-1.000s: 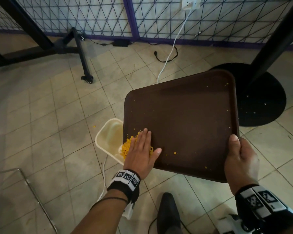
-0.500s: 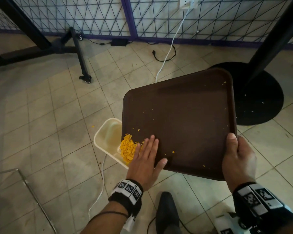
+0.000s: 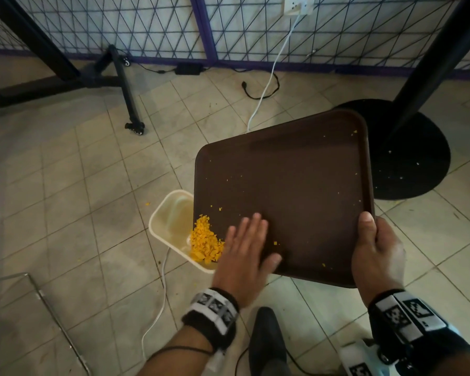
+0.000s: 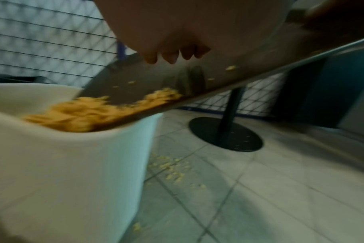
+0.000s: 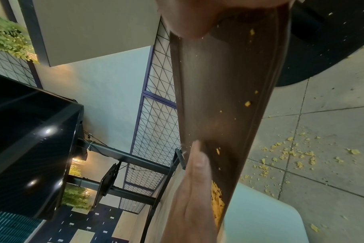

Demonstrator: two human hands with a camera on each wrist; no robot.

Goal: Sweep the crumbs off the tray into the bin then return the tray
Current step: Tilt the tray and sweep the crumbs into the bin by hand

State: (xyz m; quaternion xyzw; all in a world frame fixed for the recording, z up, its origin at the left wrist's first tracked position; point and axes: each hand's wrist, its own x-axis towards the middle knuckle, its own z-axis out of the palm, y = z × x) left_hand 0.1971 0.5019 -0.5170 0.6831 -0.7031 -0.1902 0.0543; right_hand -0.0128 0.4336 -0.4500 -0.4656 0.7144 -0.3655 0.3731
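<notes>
My right hand point(image 3: 375, 245) grips the near right corner of the brown tray point(image 3: 282, 185), thumb on top, and tilts it down to the left. My left hand point(image 3: 248, 234) lies flat and open on the tray's near left part. Just left of its fingers point(image 4: 170, 55), a heap of orange crumbs point(image 3: 205, 240) sits at the tray's low edge and spills over the cream bin point(image 3: 166, 221) on the floor. In the left wrist view the crumbs point(image 4: 83, 113) blur above the bin point(image 4: 73, 164). A few specks stay scattered on the tray point(image 5: 229, 82).
Spilled crumbs point(image 5: 291, 156) lie on the tiled floor beside the bin. A black round table base point(image 3: 407, 150) stands right of the tray. A white cable point(image 3: 160, 294) runs past the bin. A dark shoe point(image 3: 266, 337) is below; a wheeled black stand leg point(image 3: 128, 104) stands far left.
My left hand has drawn back to the right, off the crumb heap. The heap now lies uncovered at the tray's low edge over the bin. The right hand keeps its grip.
</notes>
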